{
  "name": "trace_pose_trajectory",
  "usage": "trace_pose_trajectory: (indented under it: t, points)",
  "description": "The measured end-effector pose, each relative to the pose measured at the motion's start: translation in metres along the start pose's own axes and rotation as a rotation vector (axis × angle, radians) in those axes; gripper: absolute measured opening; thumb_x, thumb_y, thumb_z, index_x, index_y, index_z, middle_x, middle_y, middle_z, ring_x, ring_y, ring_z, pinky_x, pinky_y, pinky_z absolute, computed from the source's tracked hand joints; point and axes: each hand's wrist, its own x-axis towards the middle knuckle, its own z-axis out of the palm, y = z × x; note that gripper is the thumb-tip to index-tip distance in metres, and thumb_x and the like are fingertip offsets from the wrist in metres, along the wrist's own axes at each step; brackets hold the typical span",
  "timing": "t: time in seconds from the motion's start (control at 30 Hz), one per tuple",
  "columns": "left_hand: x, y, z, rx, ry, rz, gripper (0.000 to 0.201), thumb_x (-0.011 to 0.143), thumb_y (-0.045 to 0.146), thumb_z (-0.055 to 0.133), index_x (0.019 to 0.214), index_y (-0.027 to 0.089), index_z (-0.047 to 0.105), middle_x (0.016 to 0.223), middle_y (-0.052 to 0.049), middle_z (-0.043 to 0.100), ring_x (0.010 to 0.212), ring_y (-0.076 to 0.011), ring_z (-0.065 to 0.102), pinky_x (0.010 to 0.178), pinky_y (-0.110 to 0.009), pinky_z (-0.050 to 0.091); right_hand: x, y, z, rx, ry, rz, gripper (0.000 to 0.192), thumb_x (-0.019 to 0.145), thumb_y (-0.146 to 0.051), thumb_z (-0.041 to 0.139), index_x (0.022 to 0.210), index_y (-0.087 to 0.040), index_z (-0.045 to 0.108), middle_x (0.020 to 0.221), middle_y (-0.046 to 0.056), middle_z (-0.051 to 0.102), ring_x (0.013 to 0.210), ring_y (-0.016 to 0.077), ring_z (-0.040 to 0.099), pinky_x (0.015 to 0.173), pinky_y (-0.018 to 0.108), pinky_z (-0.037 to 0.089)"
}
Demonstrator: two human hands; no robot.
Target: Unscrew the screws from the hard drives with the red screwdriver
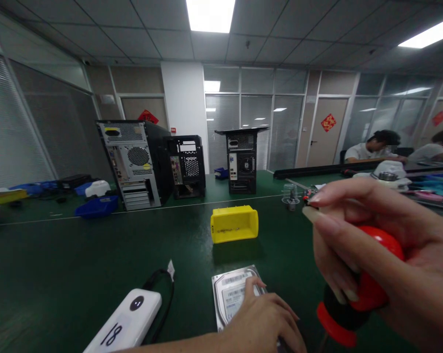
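A silver hard drive (225, 294) with a printed label lies flat on the green table in front of me. My left hand (267, 318) reaches over its right side and steadies it, index finger bent onto the top; the other fingers partly cover its edge. Raised at the right, close to the camera, my right hand (383, 245) curls its lower fingers around a red and black screwdriver (372, 289), whose shaft points down. Its thumb and index fingertips are pinched together; whatever sits between them is too small to make out. Beyond the drive, a yellow bin (234, 224) contains small metal pieces, possibly screws.
A white power bank (128, 318) marked 18, with a black cable, lies at the left. Computer cases (133, 166) stand at the back, with a blue tray (96, 207) nearby. A clear-topped object (290, 196) stands behind my right hand. Two people sit farther right.
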Motion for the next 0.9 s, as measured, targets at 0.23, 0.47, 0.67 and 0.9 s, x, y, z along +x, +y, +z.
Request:
trace_pose_trajectory:
  t: [0.23,0.47,0.67,0.9]
  points:
    - [0.001,-0.011,0.010,0.057,0.014,0.034,0.020,0.085,0.046,0.070,0.097,0.029,0.072,0.105,0.006,0.075,0.109,-0.0244,0.062,0.101,-0.045,0.013,-0.001,0.000,0.001,-0.050,-0.056,-0.017,0.002,0.091,-0.031,0.063,0.092,-0.033,0.064,0.047,-0.011,0.050,0.031,0.0045,0.045,0.032,0.011,0.040]
    - [-0.001,0.002,0.002,0.013,0.017,0.003,0.016,0.081,0.036,0.076,0.091,0.026,0.071,0.108,0.006,0.075,0.108,-0.0232,0.062,0.100,-0.047,0.011,-0.002,0.001,-0.001,-0.044,-0.065,-0.030,0.002,0.092,-0.032,0.063,0.093,-0.033,0.064,0.048,-0.011,0.050,0.032,0.0043,0.045,0.032,0.011,0.040]
    - [0.003,-0.005,0.010,0.046,0.008,0.019,0.015,0.085,0.038,0.073,0.094,0.027,0.072,0.106,0.006,0.075,0.107,-0.0228,0.063,0.101,-0.043,0.015,-0.002,-0.001,-0.002,-0.050,-0.053,-0.037,0.003,0.091,-0.031,0.064,0.093,-0.033,0.065,0.047,-0.010,0.050,0.031,0.0046,0.045,0.032,0.011,0.041]
    - [0.003,-0.010,0.014,0.082,0.002,0.011,0.024,0.082,0.046,0.074,0.102,0.033,0.071,0.109,0.006,0.074,0.105,-0.0246,0.062,0.097,-0.043,0.020,-0.002,0.000,0.004,-0.041,-0.054,-0.007,0.004,0.090,-0.036,0.065,0.093,-0.035,0.065,0.047,-0.010,0.050,0.032,0.0052,0.045,0.032,0.011,0.041]
